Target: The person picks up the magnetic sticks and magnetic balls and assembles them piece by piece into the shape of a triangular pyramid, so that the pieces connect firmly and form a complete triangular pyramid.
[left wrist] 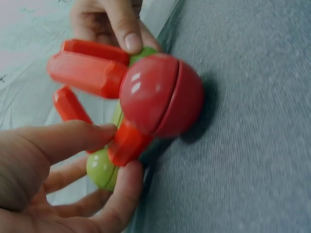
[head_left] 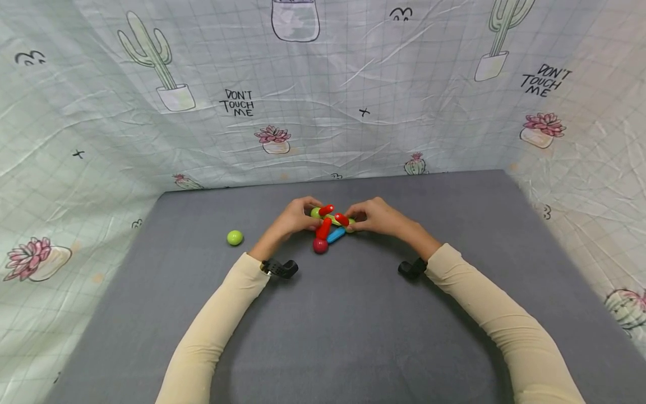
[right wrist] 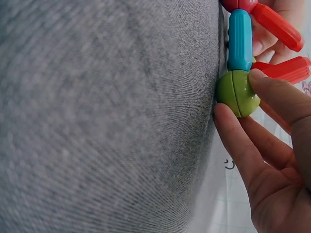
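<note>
A triangle of magnetic balls and rods lies on the grey table between the hands. Its near corner is a red ball; a blue rod runs from there to the right green ball. A red rod joins the red ball to the left green ball, and a light-green rod forms the far side. Other red rods stick up from the balls. My left hand pinches the joining red rod between thumb and finger. With thumb and fingers, my right hand pinches the right green ball.
A loose green ball sits on the grey table left of the left hand. Behind the table hangs a printed cloth with cactus drawings, which also covers both sides. Each wrist wears a black camera.
</note>
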`<control>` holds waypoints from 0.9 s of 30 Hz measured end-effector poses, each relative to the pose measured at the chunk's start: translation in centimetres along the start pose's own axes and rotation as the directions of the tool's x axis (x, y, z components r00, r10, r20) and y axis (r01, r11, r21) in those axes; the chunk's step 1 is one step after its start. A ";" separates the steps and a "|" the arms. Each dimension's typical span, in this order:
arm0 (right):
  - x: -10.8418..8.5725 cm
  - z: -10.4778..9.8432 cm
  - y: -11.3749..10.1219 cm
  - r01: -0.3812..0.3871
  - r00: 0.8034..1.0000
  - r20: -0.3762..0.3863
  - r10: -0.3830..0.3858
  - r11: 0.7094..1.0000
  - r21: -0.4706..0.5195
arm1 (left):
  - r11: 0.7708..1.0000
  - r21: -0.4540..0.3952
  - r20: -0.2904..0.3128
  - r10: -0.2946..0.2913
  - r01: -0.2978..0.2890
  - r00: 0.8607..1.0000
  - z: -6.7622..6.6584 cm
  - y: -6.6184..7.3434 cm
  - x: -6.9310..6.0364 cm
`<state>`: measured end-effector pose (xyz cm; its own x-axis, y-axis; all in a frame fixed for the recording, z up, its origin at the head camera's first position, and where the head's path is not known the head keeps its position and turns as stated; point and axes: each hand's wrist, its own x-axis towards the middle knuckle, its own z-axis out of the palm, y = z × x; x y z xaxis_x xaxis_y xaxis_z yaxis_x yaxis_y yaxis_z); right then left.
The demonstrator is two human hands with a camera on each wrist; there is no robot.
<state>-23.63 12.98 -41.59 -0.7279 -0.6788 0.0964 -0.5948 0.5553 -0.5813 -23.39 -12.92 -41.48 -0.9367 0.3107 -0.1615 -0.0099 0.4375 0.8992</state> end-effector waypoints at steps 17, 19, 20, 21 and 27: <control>-0.1 -0.1 -0.1 -0.007 1.000 0.003 0.007 1.000 -0.006 | 0.980 0.140 0.068 0.131 -0.139 0.989 -1.6 -1.1 0.3; -0.1 -0.1 -0.1 -0.006 1.000 0.004 0.006 1.000 -0.010 | 0.978 0.142 0.090 0.139 -0.151 0.986 -1.7 -1.1 0.3; -0.1 -0.1 -0.1 -0.006 1.000 0.004 0.006 1.000 -0.011 | 0.978 0.138 0.105 0.144 -0.158 0.984 -1.8 -1.1 0.4; -0.1 -0.1 -0.1 -0.006 1.000 0.004 0.006 1.000 -0.012 | 0.977 0.135 0.122 0.151 -0.167 0.981 -1.9 -1.2 0.4; -0.1 -0.1 -0.3 -0.020 1.000 0.015 0.020 1.000 -0.008 | 0.972 0.100 0.198 0.189 -0.212 0.962 -2.5 -1.4 0.5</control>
<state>-23.45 12.92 -41.30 -0.7345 -0.6746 0.0728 -0.5831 0.5727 -0.5763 -24.69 -15.46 -41.80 -0.8333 0.5488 -0.0656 0.2241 0.4439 0.8676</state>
